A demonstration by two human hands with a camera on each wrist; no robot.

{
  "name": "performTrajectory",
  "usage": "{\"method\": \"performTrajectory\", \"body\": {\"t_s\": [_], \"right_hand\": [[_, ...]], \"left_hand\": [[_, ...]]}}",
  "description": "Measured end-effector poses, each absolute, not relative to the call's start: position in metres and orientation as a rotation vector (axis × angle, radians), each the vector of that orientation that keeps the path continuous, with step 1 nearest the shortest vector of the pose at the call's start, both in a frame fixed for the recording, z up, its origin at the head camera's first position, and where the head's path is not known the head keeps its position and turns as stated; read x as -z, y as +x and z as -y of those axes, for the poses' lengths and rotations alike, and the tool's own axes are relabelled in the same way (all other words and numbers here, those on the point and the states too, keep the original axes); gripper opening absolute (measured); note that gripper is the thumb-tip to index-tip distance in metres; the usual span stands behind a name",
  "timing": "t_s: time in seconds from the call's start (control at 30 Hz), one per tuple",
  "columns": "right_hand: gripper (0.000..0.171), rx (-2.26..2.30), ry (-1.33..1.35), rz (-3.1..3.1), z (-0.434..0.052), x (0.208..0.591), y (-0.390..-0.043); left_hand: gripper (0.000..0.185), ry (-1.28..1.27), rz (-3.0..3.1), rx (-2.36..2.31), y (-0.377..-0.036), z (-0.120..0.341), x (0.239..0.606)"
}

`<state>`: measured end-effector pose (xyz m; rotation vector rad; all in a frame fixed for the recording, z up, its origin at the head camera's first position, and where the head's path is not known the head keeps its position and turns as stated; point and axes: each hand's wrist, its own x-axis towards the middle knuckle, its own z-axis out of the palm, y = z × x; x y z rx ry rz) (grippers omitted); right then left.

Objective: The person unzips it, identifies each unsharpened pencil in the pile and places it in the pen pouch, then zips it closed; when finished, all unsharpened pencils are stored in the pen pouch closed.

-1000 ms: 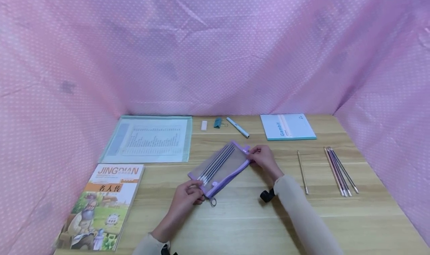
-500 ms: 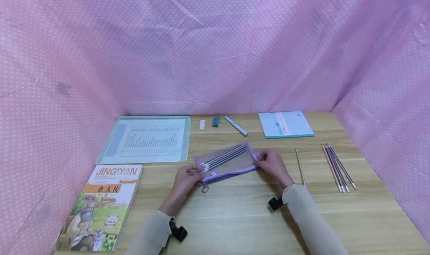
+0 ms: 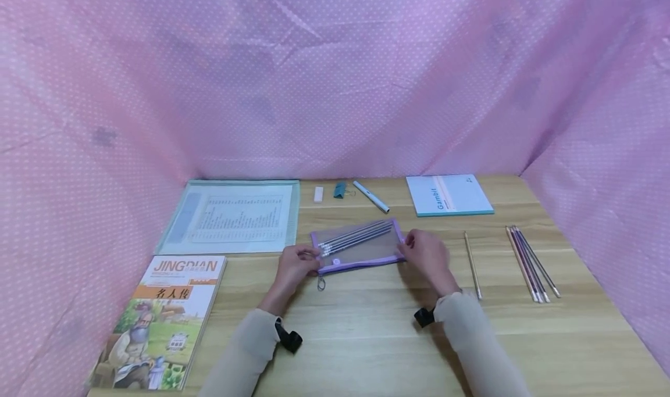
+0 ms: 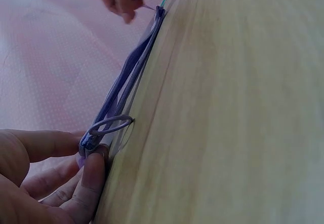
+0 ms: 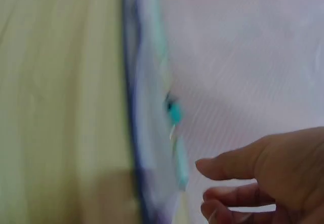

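Observation:
A see-through zip pouch [image 3: 379, 249] with purple edging lies on the table in the head view, several silver pencils [image 3: 356, 237] inside it. My left hand [image 3: 297, 267] pinches its left corner between thumb and fingers. A ring [image 3: 321, 283] hangs off the zip end by that hand. The left wrist view shows the two zip edges [image 4: 129, 69] standing apart along the middle. At the pouch's right end is my right hand [image 3: 430, 260]. Its thumb [image 5: 223, 167] and fingers are slightly apart in the right wrist view, beside the pouch, with nothing between them.
Right of the pouch lie a single gold pencil [image 3: 473, 266] and a bundle of pencils [image 3: 528, 264]. Behind it are an eraser [image 3: 318, 195], a binder clip [image 3: 340, 190], a pen [image 3: 371, 197] and a notebook [image 3: 450, 196]. A document sleeve [image 3: 235, 217] and book [image 3: 157, 321] lie left.
The pouch has turned from a slant to nearly level, its left end moving away from me with my left hand. My right hand shifted slightly right and has come off the pouch.

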<state>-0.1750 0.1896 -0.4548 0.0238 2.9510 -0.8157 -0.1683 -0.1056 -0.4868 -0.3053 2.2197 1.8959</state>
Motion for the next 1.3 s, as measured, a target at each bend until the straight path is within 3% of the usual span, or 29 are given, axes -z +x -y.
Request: {"method": "performTrajectory", "body": {"t_s": [0.13,0.4,0.63,0.9,1.3], "right_hand": [[0.013,1.040,-0.268,-2.779,-0.150,0.445,-0.158],[0.031,1.226,-0.559,-2.272,-0.085,0.469,-0.140],[0.026,1.243,-0.572,-2.235,-0.064,0.478,-0.139],[0.006,1.297,-0.407,-2.447,-0.063,0.480,-0.141],[0.005,1.225,-0.246,-2.751,-0.074,0.483,-0.143]], "left_hand": [[0.027,-0.326,-2.245,-1.882,-0.171,0.106,0.485],[0.026,-0.291,-2.227,-1.916,-0.172,0.106,0.484],[0.024,-0.287,-2.247,-1.908,-0.173,0.106,0.485],[0.024,-0.265,-2.245,-1.921,-0.171,0.107,0.488],[0.026,-0.239,-2.232,-1.889,-0.172,0.105,0.488]]}}
